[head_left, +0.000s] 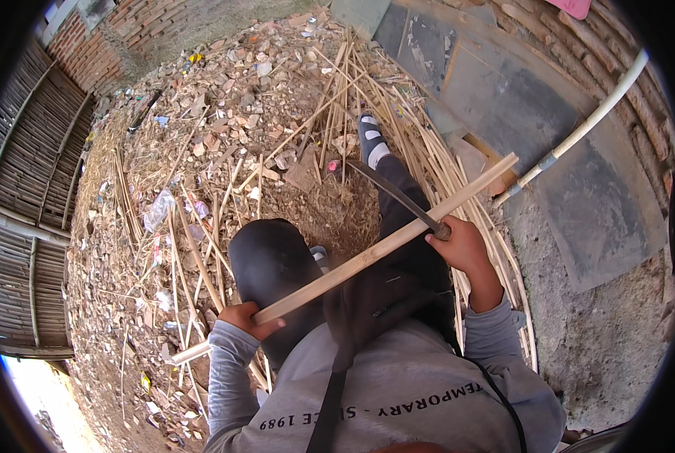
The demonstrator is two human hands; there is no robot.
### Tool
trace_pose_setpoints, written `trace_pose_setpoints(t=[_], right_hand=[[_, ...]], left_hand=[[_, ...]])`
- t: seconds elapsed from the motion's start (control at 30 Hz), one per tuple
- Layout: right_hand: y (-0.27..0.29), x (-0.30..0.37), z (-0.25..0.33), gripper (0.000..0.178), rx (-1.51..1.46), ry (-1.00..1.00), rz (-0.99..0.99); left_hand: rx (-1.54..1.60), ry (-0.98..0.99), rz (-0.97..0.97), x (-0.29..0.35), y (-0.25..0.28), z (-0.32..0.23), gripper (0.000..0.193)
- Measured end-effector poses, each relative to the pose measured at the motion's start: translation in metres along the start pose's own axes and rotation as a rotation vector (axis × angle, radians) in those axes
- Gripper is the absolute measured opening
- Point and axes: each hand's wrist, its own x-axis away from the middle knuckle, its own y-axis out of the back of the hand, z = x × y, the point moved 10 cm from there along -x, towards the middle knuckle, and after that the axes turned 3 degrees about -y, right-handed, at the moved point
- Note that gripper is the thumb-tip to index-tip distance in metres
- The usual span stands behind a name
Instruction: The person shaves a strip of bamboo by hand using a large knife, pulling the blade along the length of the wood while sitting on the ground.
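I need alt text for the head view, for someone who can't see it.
A person's left hand grips a long pale strip slanting across the view, while their right hand holds a dark-bladed knife near the strip's right end. Other strips and rubble lie on the dirt ground ahead.

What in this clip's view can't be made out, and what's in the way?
All in the head view:
- Knife: most of its handle is covered by the right hand.
- Strip: the left hand and sleeve hide whether it joins the pale piece beyond.
- Left foot: mostly behind the left knee.
- Pink thing: cut off by the top edge.
- Blue scrap: too small to identify.
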Motion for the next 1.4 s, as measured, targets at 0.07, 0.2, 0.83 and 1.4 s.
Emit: trace_pose_setpoints(t=[0.07,0.2,0.83,1.4], right_hand=[[-0.001,0.000,0.000,0.035,-0.010,0.003,0.008],[0.001,0.001,0.001,0.035,0.030,-0.009,0.035],[-0.032,0.025,0.040,0.033,0.127,0.192,0.176],[-0.029,0.013,0.023,0.030,0.210,0.075,0.110]], left_hand=[[-0.028,-0.007,-0.006,0.000,0.001,0.000,0.071],[-0.017,-0.009,-0.019,-0.001,-0.001,0.003,0.071],[0.006,-0.001,-0.084,0.001,-0.004,0.007,0.070],[-0.006,-0.038,-0.106,0.003,-0.001,0.001,0.068]])
